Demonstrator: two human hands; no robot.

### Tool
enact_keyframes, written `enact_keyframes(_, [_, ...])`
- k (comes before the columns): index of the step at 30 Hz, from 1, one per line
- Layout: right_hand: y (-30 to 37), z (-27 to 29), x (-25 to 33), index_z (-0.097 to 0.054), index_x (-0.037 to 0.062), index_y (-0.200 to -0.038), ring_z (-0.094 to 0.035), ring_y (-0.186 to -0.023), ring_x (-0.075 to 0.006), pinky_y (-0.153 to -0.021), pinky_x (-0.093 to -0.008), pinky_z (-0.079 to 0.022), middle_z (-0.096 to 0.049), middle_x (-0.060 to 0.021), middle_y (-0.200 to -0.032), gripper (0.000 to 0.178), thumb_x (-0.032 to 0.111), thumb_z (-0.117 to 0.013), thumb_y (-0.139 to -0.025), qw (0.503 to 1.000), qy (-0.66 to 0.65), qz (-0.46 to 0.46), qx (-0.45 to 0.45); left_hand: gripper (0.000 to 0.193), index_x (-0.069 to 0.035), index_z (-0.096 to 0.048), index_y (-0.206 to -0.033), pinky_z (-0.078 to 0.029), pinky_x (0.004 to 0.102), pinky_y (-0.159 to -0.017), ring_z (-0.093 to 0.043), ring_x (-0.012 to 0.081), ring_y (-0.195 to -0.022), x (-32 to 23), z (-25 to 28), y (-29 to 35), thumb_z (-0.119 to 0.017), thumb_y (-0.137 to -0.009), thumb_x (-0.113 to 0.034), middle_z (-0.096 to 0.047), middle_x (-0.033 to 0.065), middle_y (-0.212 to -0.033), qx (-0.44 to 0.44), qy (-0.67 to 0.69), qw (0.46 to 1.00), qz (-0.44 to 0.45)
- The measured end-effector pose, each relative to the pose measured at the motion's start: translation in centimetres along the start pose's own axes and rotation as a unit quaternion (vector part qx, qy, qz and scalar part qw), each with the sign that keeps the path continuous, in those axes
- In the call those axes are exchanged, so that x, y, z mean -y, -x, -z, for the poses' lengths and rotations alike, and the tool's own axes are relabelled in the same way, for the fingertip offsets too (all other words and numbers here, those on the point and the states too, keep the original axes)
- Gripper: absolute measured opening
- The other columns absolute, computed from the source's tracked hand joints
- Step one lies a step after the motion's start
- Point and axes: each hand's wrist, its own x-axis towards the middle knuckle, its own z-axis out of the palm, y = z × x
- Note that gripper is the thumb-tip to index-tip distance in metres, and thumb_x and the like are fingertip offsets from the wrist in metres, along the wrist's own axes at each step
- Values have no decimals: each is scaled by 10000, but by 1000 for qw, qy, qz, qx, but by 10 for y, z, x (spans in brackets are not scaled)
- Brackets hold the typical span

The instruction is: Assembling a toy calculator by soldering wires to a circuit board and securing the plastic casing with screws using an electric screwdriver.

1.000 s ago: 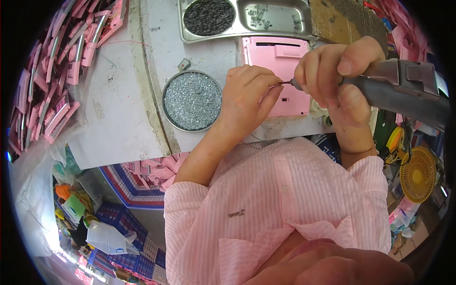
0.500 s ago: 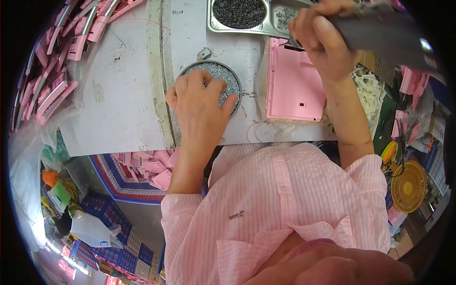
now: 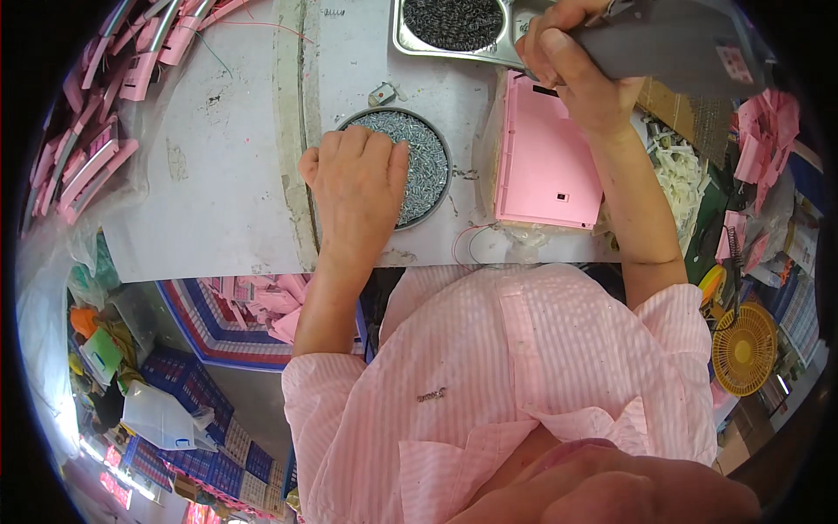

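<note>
My left hand (image 3: 356,196) is closed, with curled fingers, over the left part of a round dish (image 3: 448,179) full of small silvery screws (image 3: 425,166). Its fingertips are hidden beneath it, so anything pinched there cannot be made out. At the upper right my right hand (image 3: 580,74) grips what looks like a dark grey power screwdriver (image 3: 668,52), whose body extends to the right. Just below and left of that hand lies a flat pink plastic housing (image 3: 546,157) with a small dark slot. A metal tray (image 3: 402,44) at the top holds dark springs (image 3: 454,22).
A small metal part (image 3: 381,94) lies above the dish. Pink parts (image 3: 96,166) are heaped at the left, and more fill a striped basket (image 3: 196,336) below the table edge. White plastic pieces (image 3: 676,179) and a yellow fan (image 3: 745,349) are at the right.
My left hand's fingers have gone from spread over the screws to curled together, shifting toward the dish's left side. The right hand and its tool have shifted slightly left.
</note>
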Motion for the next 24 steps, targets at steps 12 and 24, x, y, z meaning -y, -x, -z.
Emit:
enact_keyframes(12, [3,9,67,-545,148,-1302,-411,-603,-121,-657,-332,-380,-445,41,-671,309,180,-485,-1001,972,-113,19,206,188,-159,-683,-802,-333,443,-875,-585,210,-897,-1,7,6,-842,-748,-243,-636,-24,-902,-69,87,994,-9])
enact_keyframes(24, [28,-22,103,-488,213,-1172,-490,-522,-80,-533,-273,-414,-534,83,-658,270,316,-654,-986,959,-143,-37,243,222,-143,-695,-909,-339,399,-840,-591,182,-849,-48,-6,4,-829,-731,-147,-647,-25,-942,-101,282,940,-164])
